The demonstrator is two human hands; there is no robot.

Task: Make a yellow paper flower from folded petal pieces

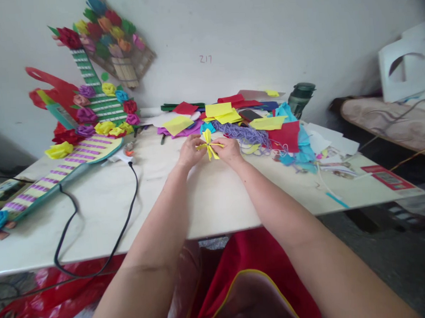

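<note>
A small yellow paper flower [207, 136], with narrow petals spread like a cross, is held up over the table between my two hands. My left hand [191, 151] is closed on the petal at its left side. From the other side, my right hand [229, 149] pinches the right petal, its fingers pressed together. The flower's centre looks dark and small. Just behind the hands lie yellow paper sheets [219, 111] and a tangle of purple yarn [241, 132].
A guitar-shaped board [73, 159] with crepe flowers stands at left beside a black cable [134, 191]. Red [286, 135] and blue paper [304, 144] lie at right, near a dark green bottle [301, 100]. A flower bouquet panel [122, 71] leans on the wall.
</note>
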